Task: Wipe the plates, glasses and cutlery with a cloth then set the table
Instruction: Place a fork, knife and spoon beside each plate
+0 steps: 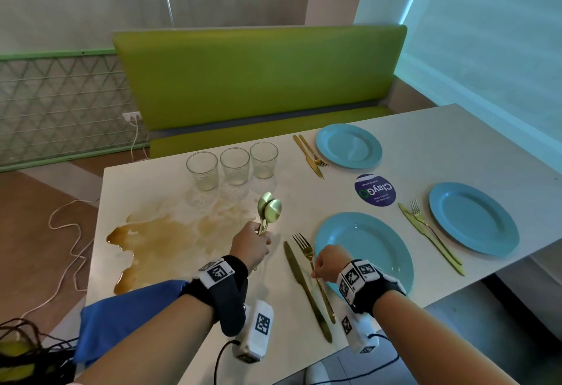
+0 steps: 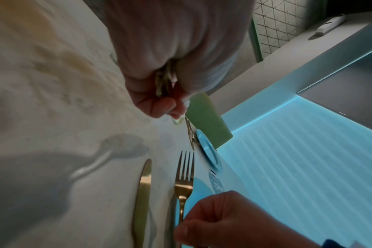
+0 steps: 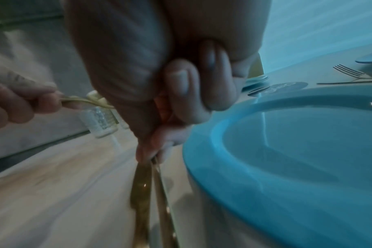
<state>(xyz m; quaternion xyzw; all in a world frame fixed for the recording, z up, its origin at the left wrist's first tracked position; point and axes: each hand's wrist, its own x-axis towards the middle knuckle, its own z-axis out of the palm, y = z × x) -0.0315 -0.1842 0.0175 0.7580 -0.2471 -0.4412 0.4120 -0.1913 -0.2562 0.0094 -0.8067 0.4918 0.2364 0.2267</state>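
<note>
At centre frame my left grip (image 1: 251,243) is curled round two gold spoons (image 1: 269,210), bowls up, above the counter (image 1: 474,147). Lower right of it, my right grip (image 1: 327,266) pinches the fork (image 1: 313,269), which lies lengthwise toward me between knife (image 1: 304,287) and blue plate (image 1: 368,248). My right grip is nearer that setting, so the spoons must likely travel rightward.

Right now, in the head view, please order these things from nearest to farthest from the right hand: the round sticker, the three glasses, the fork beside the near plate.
From the right hand:
1. Fork, pinched by that hand, left of the near plate.
2. Round sticker, beyond the near plate, mid-table.
3. Three glasses, far left, behind the brown spill.
</note>
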